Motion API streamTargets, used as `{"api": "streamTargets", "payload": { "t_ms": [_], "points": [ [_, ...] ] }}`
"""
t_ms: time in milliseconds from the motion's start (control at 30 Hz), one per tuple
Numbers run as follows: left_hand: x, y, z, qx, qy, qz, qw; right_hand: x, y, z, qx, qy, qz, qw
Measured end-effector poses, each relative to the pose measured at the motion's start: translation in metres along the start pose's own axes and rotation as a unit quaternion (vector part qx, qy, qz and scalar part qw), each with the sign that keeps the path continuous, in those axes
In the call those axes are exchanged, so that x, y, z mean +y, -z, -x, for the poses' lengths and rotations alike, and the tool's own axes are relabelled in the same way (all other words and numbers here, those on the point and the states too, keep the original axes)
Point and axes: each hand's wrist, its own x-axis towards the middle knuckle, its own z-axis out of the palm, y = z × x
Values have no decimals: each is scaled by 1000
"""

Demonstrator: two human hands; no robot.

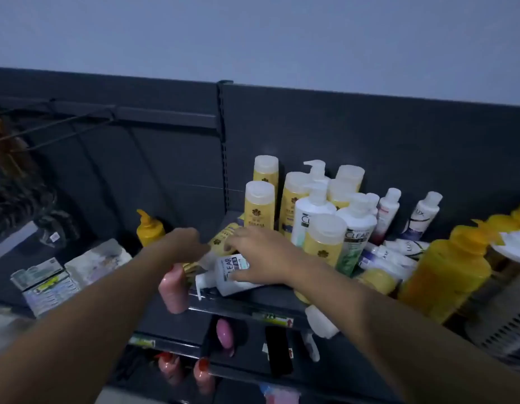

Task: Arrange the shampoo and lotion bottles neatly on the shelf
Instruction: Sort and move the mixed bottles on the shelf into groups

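On the dark shelf (253, 300) a white CLEAR pump bottle (223, 282) lies on its side, pump toward the front edge. My right hand (261, 255) is over it, fingers and thumb closed around its body. My left hand (184, 243) reaches in from the left and grips the cap end of a yellow bottle (222, 236) lying flat behind the white one. A pink bottle (172, 290) stands just below my left wrist. Behind them, several yellow bottles (260, 205) and white CLEAR pump bottles (356, 225) stand upright.
White LUX bottles (421, 214) stand and lie at the right, beside large orange pump bottles (445, 272). A small orange pump bottle (149, 228) stands alone at the left, near boxed goods (46, 284). Lower shelves hold pink and dark bottles.
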Motion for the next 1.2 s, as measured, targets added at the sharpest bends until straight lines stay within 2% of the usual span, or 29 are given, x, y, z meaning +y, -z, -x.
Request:
{"api": "streamTargets", "payload": {
  "t_ms": [33, 133, 267, 333, 467, 600, 700, 800, 967, 1067, 1200],
  "points": [
    [1, -6, -6, -40, -5, 26, 999, -5, -9, -7, -27, 3, -2, 1000],
    [4, -10, -20, -91, -10, 69, 993, -15, -28, -19, -91, 35, 25, 995],
    [-3, -9, -37, -125, -2, 105, 987, -11, -41, -39, -96, 57, 80, 991],
    [-4, -14, -44, -147, 2, 139, 979, -9, -47, -47, -125, 32, 90, 987],
    [-11, -19, -59, -161, 18, 192, 968, -2, -54, -58, -186, -12, 90, 978],
    [-12, -12, -62, -139, 8, 133, 981, -2, -60, -62, -171, -3, 136, 976],
    [-11, 9, -60, -114, 3, 97, 989, -1, -54, -54, -147, -1, 140, 979],
    [-14, 43, -61, -92, 2, 109, 990, 5, -39, -44, -84, -27, 111, 990],
    [-2, 93, -61, -9, -30, 141, 990, 14, -7, -32, 34, -125, 41, 991],
    [19, 111, -64, 46, -71, 147, 985, 13, 3, -24, 94, -230, -10, 969],
    [49, 120, -75, 105, -146, 145, 973, 2, 1, -19, 169, -390, -35, 904]
  ]
}}
